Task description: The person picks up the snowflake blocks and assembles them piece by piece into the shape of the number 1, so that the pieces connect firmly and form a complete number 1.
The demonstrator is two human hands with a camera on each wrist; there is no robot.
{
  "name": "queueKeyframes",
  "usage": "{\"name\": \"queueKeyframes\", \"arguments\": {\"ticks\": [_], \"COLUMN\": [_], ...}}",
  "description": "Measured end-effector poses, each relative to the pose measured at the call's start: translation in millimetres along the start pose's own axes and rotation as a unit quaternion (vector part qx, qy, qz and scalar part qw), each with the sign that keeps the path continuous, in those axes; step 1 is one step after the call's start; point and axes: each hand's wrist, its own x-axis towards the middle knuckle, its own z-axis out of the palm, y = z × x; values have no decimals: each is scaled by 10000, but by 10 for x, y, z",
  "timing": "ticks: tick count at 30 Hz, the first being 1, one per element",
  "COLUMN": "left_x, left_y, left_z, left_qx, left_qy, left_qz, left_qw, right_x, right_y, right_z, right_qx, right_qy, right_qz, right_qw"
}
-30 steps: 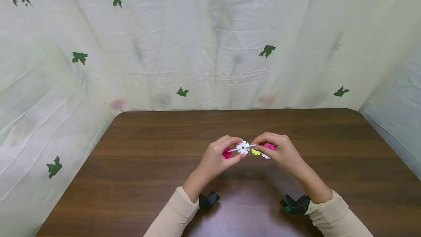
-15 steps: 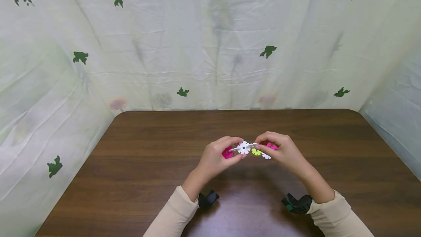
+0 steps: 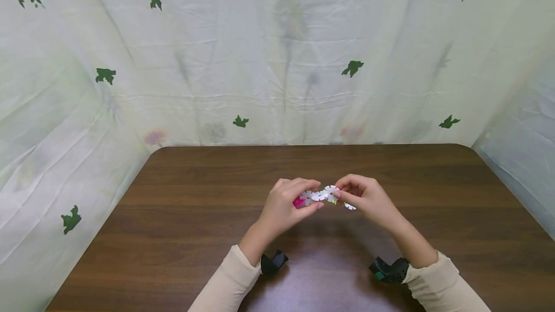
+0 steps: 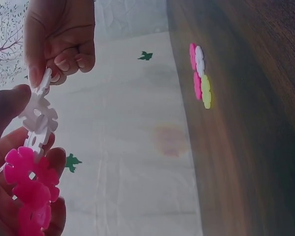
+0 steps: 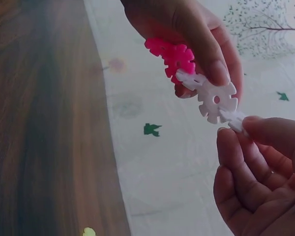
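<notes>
A short chain of notched, flower-shaped interlocking discs is held up between both hands, pink discs (image 4: 32, 189) at one end and white discs (image 5: 217, 100) at the other. My left hand (image 3: 284, 203) grips the chain, its thumb on a white disc and its fingers behind the pink part. With thumb and fingertips, my right hand (image 3: 368, 199) pinches the white end disc (image 5: 234, 120), which meets the edge of the white disc beside it. In the head view the left fingers partly cover the pink discs.
Several loose discs lie together on the brown wooden table (image 3: 208, 235) beyond the hands: a yellow disc (image 4: 206, 92), a white disc (image 4: 200, 61) and pink discs (image 4: 197, 85). A pale printed curtain (image 3: 260, 61) hangs behind the table's far edge.
The white discs have turned, so the end disc at the right fingers now shows its face rather than its edge. The left hand has barely moved; the right shifted slightly left.
</notes>
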Motion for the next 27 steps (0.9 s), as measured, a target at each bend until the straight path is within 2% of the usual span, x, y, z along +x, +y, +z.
{"name": "queueKeyframes", "arguments": {"ticks": [6,11,15,20,27], "left_x": [6,1,-12,-22,-18], "left_y": [10,7,16,23,40], "left_z": [-4,16,38,66,68], "left_qx": [424,613,461,459,442], "left_qy": [-48,-163,-198,-80,12], "left_qz": [162,359,317,367,311], "left_qw": [9990,9973,9982,9982,9985], "right_x": [-2,-2,1,7,5], "right_y": [100,95,112,139,143], "right_z": [21,46,76,106,132], "right_qx": [535,686,889,1250,1370], "right_qy": [34,12,-38,-63,-112], "right_qz": [472,705,673,605,686], "right_qw": [9974,9952,9938,9903,9881]}}
